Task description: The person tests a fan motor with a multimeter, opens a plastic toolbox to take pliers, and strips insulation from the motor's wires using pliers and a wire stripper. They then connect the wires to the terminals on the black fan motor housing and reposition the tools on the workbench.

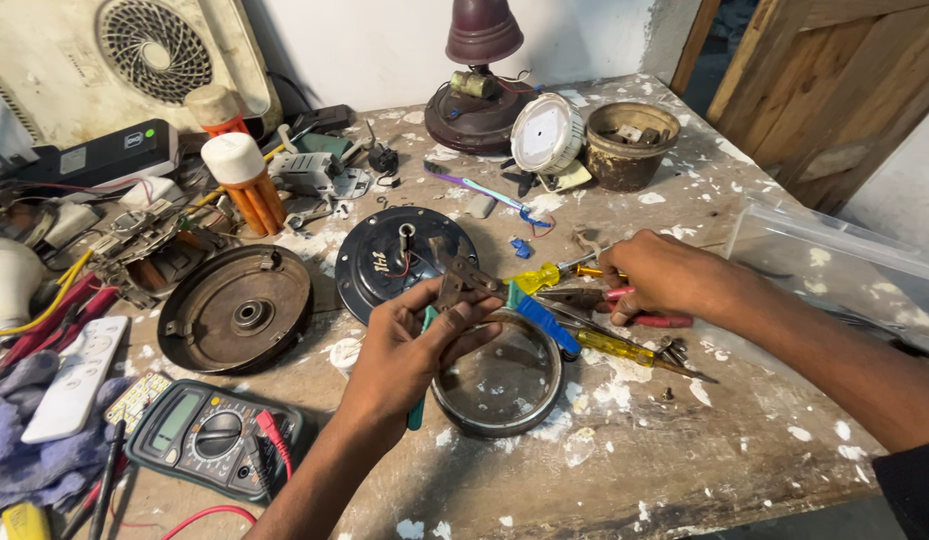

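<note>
Pinching a small metal bracket (463, 280), left hand (410, 355) holds it up over the round metal cover (498, 385) mid-bench, fingers clamped. Right hand (665, 278) rests closed over the screwdrivers (610, 345) toward the bench's right edge, their long axes running left-right, nearer this hand.

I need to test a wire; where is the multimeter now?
In the head view the multimeter lies at the table's near left edge, just left of the left hand, below the round dark motor cover.
</note>
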